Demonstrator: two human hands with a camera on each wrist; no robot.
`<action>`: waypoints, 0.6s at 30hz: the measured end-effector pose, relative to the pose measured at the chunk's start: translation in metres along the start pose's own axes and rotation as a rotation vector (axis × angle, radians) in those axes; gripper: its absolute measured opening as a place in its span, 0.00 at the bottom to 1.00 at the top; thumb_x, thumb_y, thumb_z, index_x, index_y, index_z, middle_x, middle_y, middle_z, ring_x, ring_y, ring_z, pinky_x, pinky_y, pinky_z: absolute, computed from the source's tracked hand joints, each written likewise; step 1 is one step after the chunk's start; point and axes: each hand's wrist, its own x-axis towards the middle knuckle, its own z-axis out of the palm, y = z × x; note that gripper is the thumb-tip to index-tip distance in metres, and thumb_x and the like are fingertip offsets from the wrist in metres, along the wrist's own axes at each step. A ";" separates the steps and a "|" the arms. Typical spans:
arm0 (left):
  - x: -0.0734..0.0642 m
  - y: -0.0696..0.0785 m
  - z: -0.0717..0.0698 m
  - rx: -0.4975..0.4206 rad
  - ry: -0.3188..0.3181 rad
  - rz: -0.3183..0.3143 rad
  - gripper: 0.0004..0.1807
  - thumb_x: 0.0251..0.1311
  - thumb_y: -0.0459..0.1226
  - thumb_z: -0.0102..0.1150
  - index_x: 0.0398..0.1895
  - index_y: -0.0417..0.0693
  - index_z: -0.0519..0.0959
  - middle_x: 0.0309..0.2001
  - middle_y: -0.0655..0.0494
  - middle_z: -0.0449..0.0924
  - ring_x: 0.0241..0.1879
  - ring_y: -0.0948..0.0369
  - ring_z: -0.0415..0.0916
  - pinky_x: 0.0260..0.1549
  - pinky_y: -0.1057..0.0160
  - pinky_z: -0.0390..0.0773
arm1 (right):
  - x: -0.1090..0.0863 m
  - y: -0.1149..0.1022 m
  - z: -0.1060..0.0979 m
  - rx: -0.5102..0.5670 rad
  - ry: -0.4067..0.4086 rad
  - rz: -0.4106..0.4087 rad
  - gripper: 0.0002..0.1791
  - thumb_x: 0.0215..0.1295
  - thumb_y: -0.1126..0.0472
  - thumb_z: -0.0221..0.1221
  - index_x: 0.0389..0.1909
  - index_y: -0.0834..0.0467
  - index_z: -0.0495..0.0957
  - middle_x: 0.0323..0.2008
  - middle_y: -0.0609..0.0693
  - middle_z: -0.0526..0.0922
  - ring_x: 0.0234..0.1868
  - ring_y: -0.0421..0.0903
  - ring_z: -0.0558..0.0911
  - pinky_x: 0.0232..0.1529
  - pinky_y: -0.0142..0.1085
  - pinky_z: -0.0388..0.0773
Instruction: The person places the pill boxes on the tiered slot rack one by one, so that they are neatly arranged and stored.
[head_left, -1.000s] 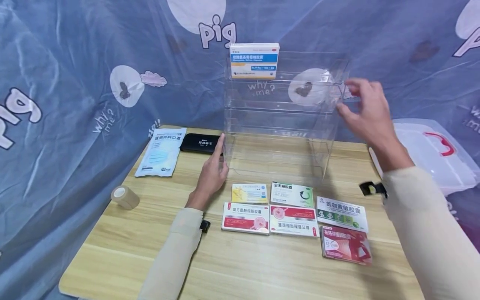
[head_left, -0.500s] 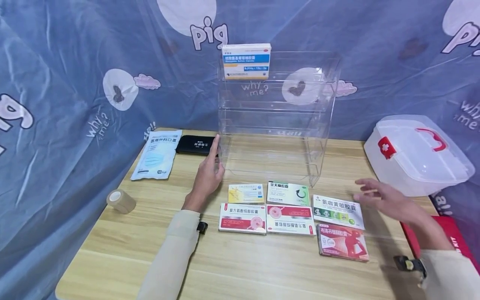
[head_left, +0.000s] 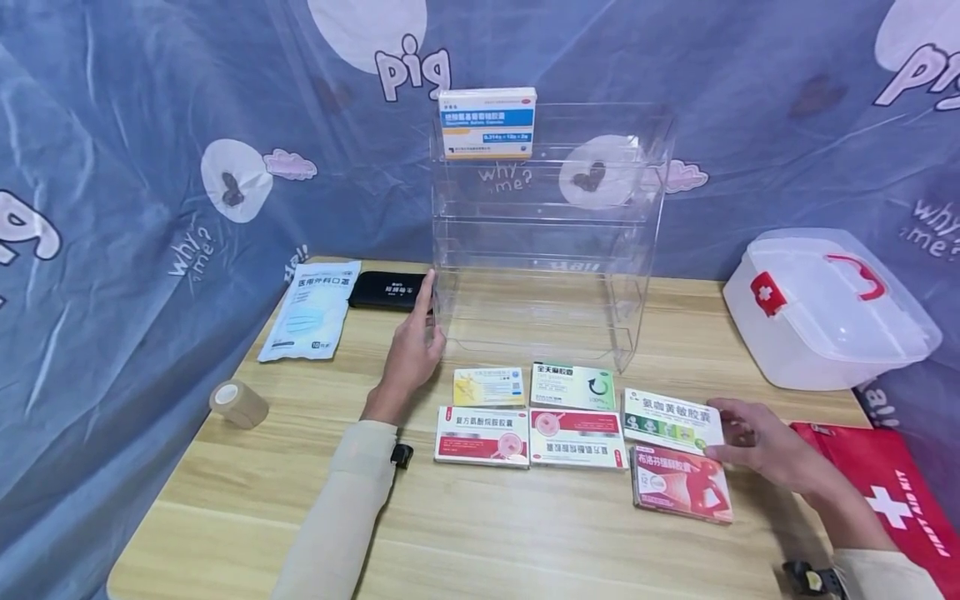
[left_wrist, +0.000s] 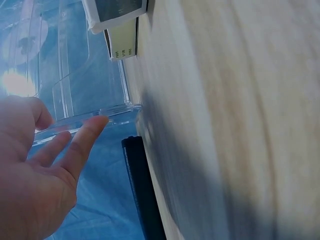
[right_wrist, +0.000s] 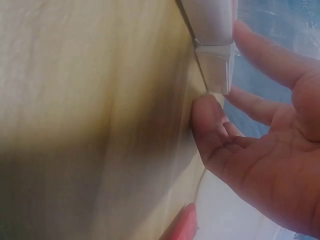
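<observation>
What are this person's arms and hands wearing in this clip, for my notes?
The left hand and right hand are bare, with no gloves. The left sleeve and right sleeve are plain pale beige, stopping short of the hands. A small black device shows at the left cuff; another black device, with a yellowish spot, shows at the right.

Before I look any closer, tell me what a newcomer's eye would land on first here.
Probably the clear tiered rack at the back of the table, with a blue-and-white box standing at the left end of its top tier. Next, perhaps, the six flat boxes lying in front, with the right hand at the right end of one. Far right, the white case stands out with its red cross tag.
</observation>
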 end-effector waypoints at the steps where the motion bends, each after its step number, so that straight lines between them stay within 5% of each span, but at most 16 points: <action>1: 0.000 0.000 0.000 -0.002 0.000 0.000 0.54 0.69 0.23 0.54 0.90 0.65 0.41 0.76 0.37 0.73 0.67 0.38 0.80 0.47 0.44 0.87 | -0.001 -0.001 0.000 0.002 0.003 0.015 0.42 0.64 0.61 0.75 0.73 0.73 0.67 0.56 0.64 0.83 0.52 0.52 0.81 0.42 0.32 0.78; 14: 0.000 0.002 -0.001 -0.013 -0.014 -0.021 0.54 0.70 0.24 0.54 0.90 0.68 0.41 0.77 0.38 0.73 0.69 0.39 0.78 0.57 0.42 0.86 | -0.008 -0.009 0.003 -0.003 0.148 0.045 0.39 0.64 0.68 0.73 0.71 0.67 0.62 0.56 0.74 0.80 0.52 0.64 0.85 0.38 0.25 0.80; 18: 0.000 0.001 -0.001 -0.018 -0.015 -0.019 0.54 0.70 0.24 0.54 0.90 0.68 0.41 0.77 0.38 0.72 0.69 0.39 0.79 0.55 0.42 0.86 | -0.007 -0.010 -0.002 -0.012 0.220 -0.018 0.37 0.64 0.73 0.71 0.70 0.65 0.64 0.57 0.77 0.80 0.52 0.68 0.85 0.37 0.23 0.80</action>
